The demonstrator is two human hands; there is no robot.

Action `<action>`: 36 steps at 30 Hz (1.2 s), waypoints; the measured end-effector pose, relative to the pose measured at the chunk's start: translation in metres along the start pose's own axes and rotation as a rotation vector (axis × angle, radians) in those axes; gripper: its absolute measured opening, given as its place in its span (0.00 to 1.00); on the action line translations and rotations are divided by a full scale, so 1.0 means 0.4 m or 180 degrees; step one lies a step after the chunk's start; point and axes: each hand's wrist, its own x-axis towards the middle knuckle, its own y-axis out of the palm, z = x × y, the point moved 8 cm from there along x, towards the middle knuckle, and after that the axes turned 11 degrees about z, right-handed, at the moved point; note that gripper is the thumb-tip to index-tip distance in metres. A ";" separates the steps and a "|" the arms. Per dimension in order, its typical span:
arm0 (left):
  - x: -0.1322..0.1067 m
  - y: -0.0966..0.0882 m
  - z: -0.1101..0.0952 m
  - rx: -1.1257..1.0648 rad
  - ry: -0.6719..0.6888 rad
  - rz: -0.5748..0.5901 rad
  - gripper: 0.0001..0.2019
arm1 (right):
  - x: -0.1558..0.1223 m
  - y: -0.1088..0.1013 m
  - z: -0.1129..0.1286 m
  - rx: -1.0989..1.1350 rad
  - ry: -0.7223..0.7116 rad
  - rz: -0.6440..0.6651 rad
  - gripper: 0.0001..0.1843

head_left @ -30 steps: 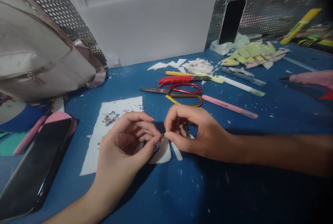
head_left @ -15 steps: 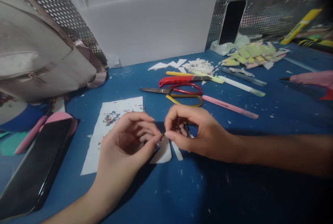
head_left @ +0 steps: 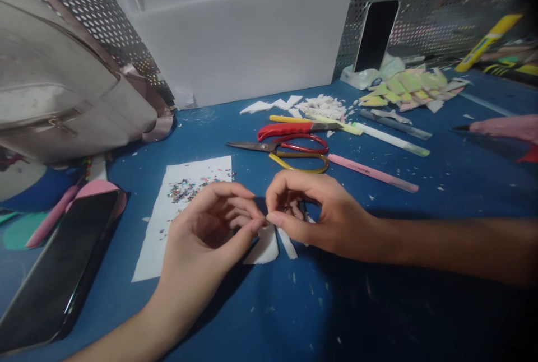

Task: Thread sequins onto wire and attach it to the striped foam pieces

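Note:
My left hand point(head_left: 214, 227) and my right hand point(head_left: 311, 208) meet at the fingertips over the blue table. Each thumb is pinched against its fingers; whatever sits between the tips is too small to make out. Dark metal shows inside my right palm, mostly hidden by the fingers. Below the fingertips lie a white paper piece point(head_left: 264, 247) and a narrow white strip point(head_left: 288, 244). Beside my left hand is a white paper sheet point(head_left: 153, 244) strewn with tiny coloured bits point(head_left: 182, 190). Beyond my hands lie scissors point(head_left: 273, 148) with red and yellow handles.
Behind the scissors are a red-handled cutter point(head_left: 286, 129), a pink pen point(head_left: 372, 172) and white paper scraps point(head_left: 321, 107). A phone point(head_left: 54, 272) lies at left near a bag point(head_left: 63, 82). Another phone point(head_left: 376, 37) stands at back right. Folded coloured strips point(head_left: 414, 88) lie before it.
My left fingertips have shifted slightly right, closer to my right fingertips. My right hand stays almost still, and the things on the table have not moved.

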 end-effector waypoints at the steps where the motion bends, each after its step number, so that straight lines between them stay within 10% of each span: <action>1: 0.000 0.000 0.001 -0.0007 -0.0003 0.0011 0.11 | 0.000 0.000 0.000 0.0004 0.0004 -0.0003 0.03; 36: 0.004 0.014 -0.001 -0.0283 0.0077 0.0168 0.11 | -0.005 -0.010 0.020 -0.0049 -0.0147 -0.0255 0.01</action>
